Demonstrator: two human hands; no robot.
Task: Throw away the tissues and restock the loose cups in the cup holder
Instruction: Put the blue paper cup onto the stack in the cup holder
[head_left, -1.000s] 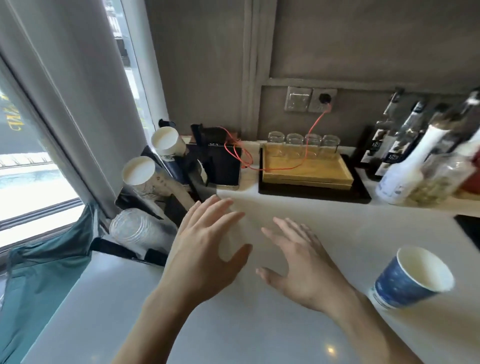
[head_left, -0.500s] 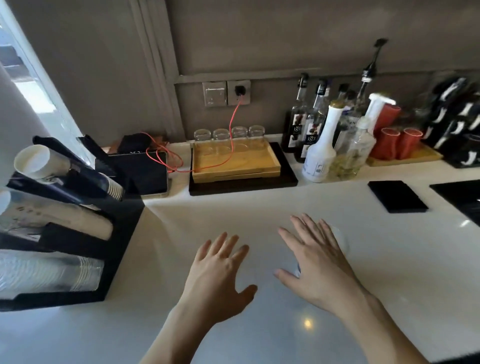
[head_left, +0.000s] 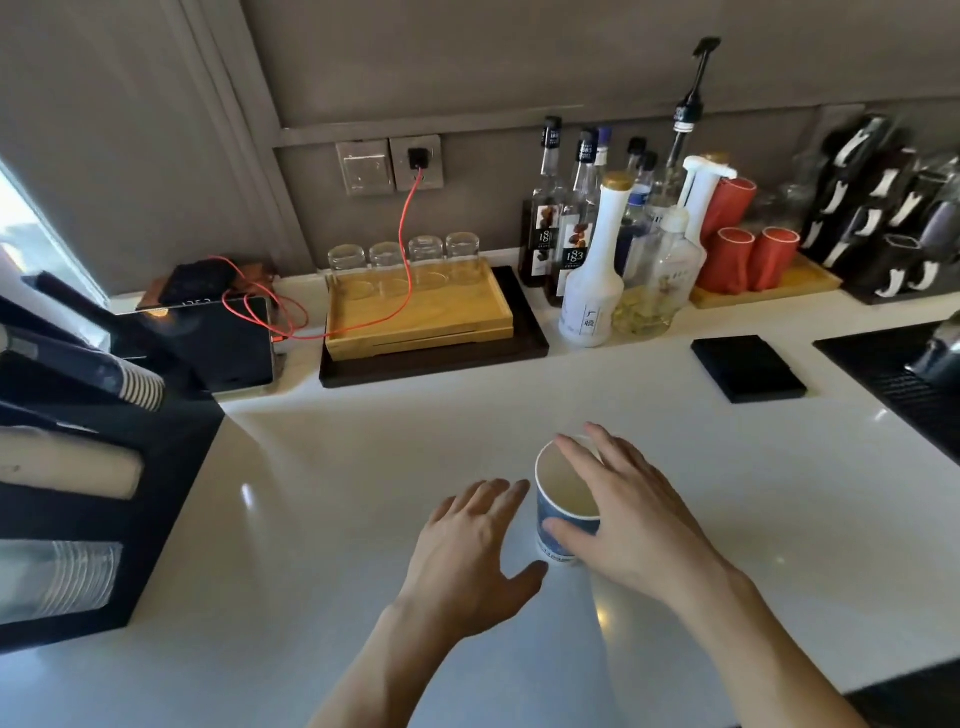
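Observation:
A blue paper cup (head_left: 551, 512) with a white inside stands upright on the white counter (head_left: 363, 467), just in front of me. My right hand (head_left: 634, 514) wraps it, thumb on the near wall and fingers over the far rim. My left hand (head_left: 467, 556) hovers with fingers spread just left of the cup, holding nothing. The black cup holder (head_left: 171, 467) stands at the left edge, with lying stacks of blue cups (head_left: 119, 376), white cups (head_left: 78, 467) and clear plastic cups (head_left: 57, 579). No tissue is in view.
Along the back wall stand a black device with a red cable (head_left: 223, 343), a wooden tray with upturned glasses (head_left: 415, 312), syrup bottles (head_left: 592, 270) and red cups (head_left: 753, 257). A black square pad (head_left: 748, 366) and a dark drip tray (head_left: 893, 374) lie at right.
My view has swung right, away from the cup holder. My right hand has reached the blue cup and closed around it; my left hand has followed alongside.

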